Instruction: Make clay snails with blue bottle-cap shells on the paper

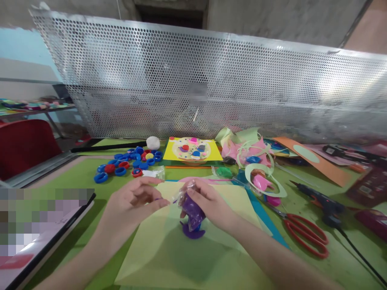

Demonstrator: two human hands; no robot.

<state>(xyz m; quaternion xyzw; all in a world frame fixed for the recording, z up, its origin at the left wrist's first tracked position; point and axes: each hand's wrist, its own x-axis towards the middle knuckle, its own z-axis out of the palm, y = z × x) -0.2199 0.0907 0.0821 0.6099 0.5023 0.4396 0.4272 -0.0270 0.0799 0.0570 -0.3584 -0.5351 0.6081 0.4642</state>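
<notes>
While the right hand [210, 203] grips the purple packet [193, 210] above the yellow sheet [169, 264], the left hand [128, 201] hovers beside it, half-curled, hold unclear, bare room running to the sheet's near edge.

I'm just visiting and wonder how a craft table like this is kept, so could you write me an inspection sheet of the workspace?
Surface: green tabletop, with a pale yellow sheet in front of the person.
Job's things: clear-wrapped purple packet; purple crescent just below it in the picture.
Clutter: blue and red rings, paper scraps, red-handled scissors, glue gun.
Grip: right hand holds the packet; left hand is close by, whether holding anything is unclear.
Cables: black cord runs from the glue gun toward the lower right; plug not visible.
Surroundings: perforated metal panel behind; red chair at left.
</notes>
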